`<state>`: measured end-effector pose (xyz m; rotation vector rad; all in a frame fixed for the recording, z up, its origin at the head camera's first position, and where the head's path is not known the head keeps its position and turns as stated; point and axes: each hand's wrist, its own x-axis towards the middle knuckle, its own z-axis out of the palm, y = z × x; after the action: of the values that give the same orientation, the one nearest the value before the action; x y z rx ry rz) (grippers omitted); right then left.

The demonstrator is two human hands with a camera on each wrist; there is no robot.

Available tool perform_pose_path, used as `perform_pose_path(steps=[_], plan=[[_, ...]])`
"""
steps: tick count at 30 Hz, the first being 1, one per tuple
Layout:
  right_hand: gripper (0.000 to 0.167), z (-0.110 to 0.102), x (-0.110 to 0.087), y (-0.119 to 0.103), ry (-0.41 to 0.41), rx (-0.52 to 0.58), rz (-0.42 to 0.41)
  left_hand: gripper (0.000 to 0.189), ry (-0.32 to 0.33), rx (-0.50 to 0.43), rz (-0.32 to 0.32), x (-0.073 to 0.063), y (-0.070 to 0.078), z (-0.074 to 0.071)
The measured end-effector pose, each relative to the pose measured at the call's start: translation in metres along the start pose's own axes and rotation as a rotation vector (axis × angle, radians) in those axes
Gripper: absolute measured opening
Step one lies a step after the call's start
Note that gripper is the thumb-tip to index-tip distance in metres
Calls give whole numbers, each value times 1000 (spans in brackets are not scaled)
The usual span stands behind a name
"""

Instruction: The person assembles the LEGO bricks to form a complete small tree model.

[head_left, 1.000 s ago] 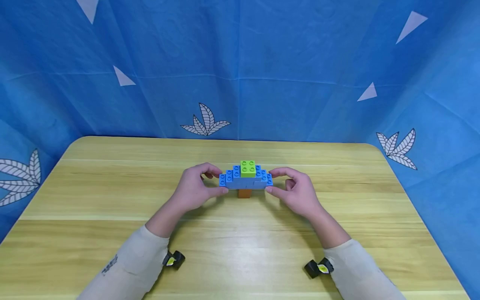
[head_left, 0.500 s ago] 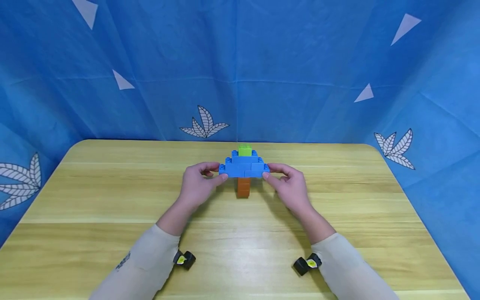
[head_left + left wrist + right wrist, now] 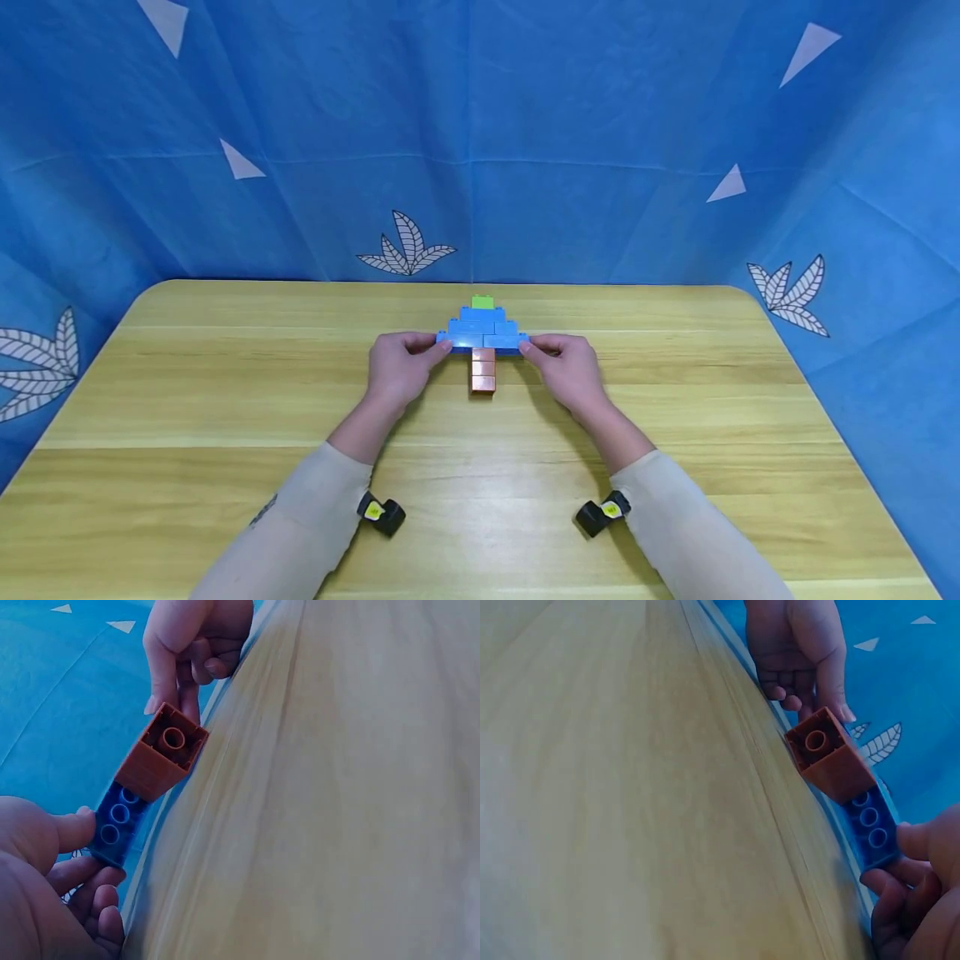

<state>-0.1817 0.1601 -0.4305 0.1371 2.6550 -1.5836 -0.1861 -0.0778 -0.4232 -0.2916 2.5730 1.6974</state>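
A tree-shaped toy brick model has stepped blue bricks (image 3: 480, 327), a green brick (image 3: 482, 302) on top and a trunk of orange-brown bricks (image 3: 483, 372). It is tilted back, its front face turned up to the head camera. My left hand (image 3: 401, 367) pinches the left end of the lowest blue row between thumb and fingers. At the right end my right hand (image 3: 566, 371) pinches the same row. Both wrist views show the trunk's hollow underside (image 3: 172, 739) and the tubes under the blue row (image 3: 869, 817). Whether the model touches the table cannot be told.
The wooden table (image 3: 480, 500) has rounded far corners. Behind it and along both sides hangs a blue cloth (image 3: 480, 125) with white triangles and leaf prints. A small black device is strapped at each sleeve (image 3: 382, 512).
The brick model has tipped back in both hands, its top going away from the person, so its front and full trunk now show. Both forearms have drawn slightly inward.
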Motion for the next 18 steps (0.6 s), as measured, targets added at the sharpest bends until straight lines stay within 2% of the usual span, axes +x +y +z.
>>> perform_pose_path(steps=[6,13,16,18], plan=[[27,3,3,0,14,-22,10,29,9,119,11,4,-3,2],[28,6,5,0,28,-67,17,32,-15,163,9,7,-2,1],[34,4,4,-2,30,-109,11,40,-52,208,31,8,0,-4],[42,0,2,-4,31,-150,-1,51,-65,288,67,8,2,-10]])
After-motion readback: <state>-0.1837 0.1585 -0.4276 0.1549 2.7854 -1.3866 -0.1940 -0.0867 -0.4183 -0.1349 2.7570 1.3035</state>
